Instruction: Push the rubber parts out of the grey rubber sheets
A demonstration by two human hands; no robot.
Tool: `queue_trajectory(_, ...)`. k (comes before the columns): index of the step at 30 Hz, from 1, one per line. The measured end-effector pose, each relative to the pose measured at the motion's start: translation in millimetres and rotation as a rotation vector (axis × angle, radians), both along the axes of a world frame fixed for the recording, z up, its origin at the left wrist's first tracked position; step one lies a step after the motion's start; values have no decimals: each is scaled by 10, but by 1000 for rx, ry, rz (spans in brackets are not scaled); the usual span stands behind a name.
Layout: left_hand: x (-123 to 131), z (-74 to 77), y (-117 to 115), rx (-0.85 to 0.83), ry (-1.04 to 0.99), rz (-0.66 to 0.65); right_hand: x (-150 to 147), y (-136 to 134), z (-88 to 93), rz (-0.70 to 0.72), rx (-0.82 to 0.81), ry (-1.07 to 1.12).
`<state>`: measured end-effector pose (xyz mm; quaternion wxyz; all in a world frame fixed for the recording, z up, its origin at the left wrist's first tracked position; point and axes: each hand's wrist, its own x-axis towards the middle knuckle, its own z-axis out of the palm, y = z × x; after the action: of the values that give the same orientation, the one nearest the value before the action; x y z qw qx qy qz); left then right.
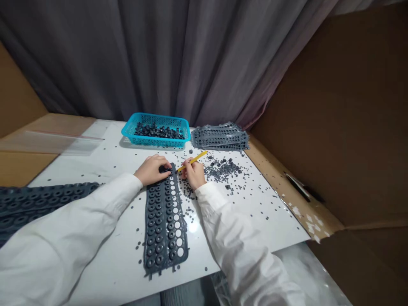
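Observation:
A dark grey moulded rubber sheet point(164, 225) lies lengthwise on the white table, covered with rows of raised rings. Along its right side runs a column of round holes, through which the white tabletop shows. My left hand point(154, 169) is closed at the sheet's far end, with dark rubber between thumb and fingers. My right hand point(194, 173) grips a slim yellow pen-like tool point(198, 157), its dark tip pointing left at the sheet's far right corner. What exactly the tip touches is too small to tell.
Behind my hands stands a turquoise basket point(127, 132) holding many small black rubber parts. Punched-out sheets point(219, 137) are stacked to its right. Small dark scraps point(223, 170) litter the white table point(105, 250). More ringed sheets point(47, 197) lie left; cardboard walls point(350, 106) flank the table.

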<state>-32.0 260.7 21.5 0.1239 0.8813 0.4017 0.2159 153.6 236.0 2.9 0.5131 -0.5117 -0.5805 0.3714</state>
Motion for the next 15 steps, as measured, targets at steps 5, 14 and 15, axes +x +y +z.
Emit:
queue_trajectory(5, 19, -10, 22, 2, -4, -51, 15, -30, -48, 26, 20, 2)
queue_trajectory(14, 60, 36, -18, 19, 16, -141, 16, -69, 59, 39, 131, -322)
queue_trajectory(15, 62, 48, -20, 23, 30, -148, 10, -73, 73, 29, 142, -368)
